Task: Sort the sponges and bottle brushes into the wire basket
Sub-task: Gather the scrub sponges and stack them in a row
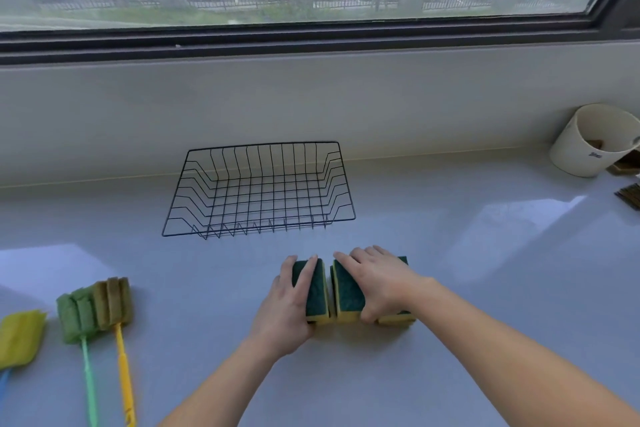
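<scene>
A black wire basket [259, 149] stands empty at the back of the grey counter. In front of it lie several yellow sponges with green scouring tops. My left hand [284, 308] grips one sponge [317, 295], fingers over its top and thumb at its near end. My right hand [377, 277] holds the sponge beside it [348, 291], covering more sponges [398, 317] on its right. Three bottle brushes lie at the left: a green-handled one [78, 314], a yellow-handled one [112, 298] and a yellow-headed one [19, 338] with a blue handle.
A white mug [585, 146] stands at the far right beside some brown items [628, 166] and a dark brush-like thing [630, 196]. A grey ledge and a window run behind the basket.
</scene>
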A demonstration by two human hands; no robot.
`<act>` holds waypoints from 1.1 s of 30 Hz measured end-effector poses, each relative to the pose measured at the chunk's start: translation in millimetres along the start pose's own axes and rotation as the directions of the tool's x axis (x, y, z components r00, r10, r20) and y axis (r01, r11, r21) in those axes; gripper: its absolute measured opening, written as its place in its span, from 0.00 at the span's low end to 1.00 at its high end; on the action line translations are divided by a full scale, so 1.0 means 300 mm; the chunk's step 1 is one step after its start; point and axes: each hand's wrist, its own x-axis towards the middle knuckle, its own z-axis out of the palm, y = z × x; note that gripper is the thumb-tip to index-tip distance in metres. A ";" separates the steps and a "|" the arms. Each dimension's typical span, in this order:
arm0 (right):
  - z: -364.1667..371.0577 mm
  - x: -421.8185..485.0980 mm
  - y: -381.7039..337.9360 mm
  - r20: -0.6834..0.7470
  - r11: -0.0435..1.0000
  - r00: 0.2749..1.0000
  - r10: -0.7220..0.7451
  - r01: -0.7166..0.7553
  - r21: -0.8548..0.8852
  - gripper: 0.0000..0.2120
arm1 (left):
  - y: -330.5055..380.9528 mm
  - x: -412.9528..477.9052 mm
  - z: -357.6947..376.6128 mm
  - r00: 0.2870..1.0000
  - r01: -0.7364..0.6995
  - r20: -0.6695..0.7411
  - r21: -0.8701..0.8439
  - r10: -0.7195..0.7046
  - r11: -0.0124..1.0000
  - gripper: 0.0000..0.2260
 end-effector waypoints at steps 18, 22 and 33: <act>0.030 -0.202 0.093 -0.097 0.809 0.927 0.362 -0.261 0.527 0.57 | -0.022 -0.036 -0.042 0.983 0.178 0.129 -0.549 -0.128 0.817 0.59; 0.122 -0.293 0.111 0.111 0.253 0.701 0.704 -0.395 0.883 0.33 | -0.012 -0.045 -0.027 0.931 0.365 0.296 -0.793 -0.215 0.487 0.51; 0.136 -0.244 0.059 0.155 0.083 0.762 0.629 -0.264 0.961 0.11 | 0.075 -0.029 -0.003 0.881 0.464 0.376 -0.806 -0.288 0.367 0.45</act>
